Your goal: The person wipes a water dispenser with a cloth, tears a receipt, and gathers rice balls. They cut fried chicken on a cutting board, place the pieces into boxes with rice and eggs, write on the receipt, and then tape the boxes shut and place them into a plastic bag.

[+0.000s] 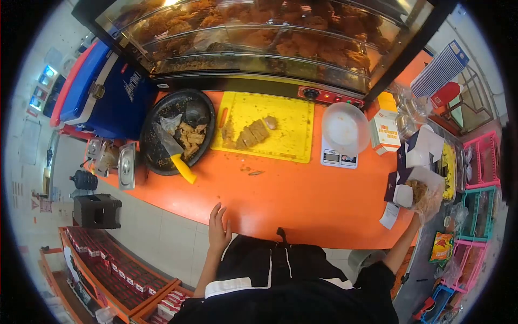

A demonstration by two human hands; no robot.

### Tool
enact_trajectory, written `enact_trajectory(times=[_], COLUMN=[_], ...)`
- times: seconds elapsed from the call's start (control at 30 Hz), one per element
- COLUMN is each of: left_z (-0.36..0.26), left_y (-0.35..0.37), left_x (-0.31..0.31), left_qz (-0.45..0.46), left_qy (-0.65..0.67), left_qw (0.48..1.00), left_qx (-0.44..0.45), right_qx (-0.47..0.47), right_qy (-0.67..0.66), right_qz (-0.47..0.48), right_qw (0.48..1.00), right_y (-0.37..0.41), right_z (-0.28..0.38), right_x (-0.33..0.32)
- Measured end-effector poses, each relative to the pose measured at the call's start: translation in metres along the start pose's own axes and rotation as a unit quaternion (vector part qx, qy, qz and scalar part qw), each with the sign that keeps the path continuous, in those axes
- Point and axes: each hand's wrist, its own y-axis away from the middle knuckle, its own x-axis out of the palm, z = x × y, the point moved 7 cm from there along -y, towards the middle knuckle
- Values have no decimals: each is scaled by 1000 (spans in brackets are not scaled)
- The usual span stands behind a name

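Observation:
My left hand is open at the front edge of the orange table, its fingers apart and holding nothing. At the right, my right hand reaches to a clear plastic bag beside a white box with brown food; its fingers are hidden. On the yellow cutting board lie sliced fried pieces. A black round tray left of the board holds more pieces and a knife with a yellow handle, which sticks out over the rim. A translucent bowl sits on a scale.
Behind the board stands a glass display case of fried food. A blue cooler is at the left, near a metal container. Stacked cups, an orange-white carton and colored baskets are at the right.

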Motion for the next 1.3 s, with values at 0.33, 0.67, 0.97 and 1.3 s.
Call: enact_trajectory(times=[0.33, 0.67, 0.97, 1.3], left_z=[68, 105, 30, -210], left_y=[-34, -9, -47, -109], left_x=[-33, -68, -28, 138], left_qz=[41, -35, -79, -4], left_qy=[51, 29, 39, 246], left_qw=[997, 998, 996, 968], left_qx=[36, -47, 4, 44], right_qx=[-355, -298, -167, -49], right_qy=[-252, -78, -229, -703], right_qz=[381, 546, 569, 471], right_qw=[816, 779, 772, 530], right_y=[202, 248, 219, 24], right_z=[520, 532, 464, 224], right_x=[50, 107, 124, 10])
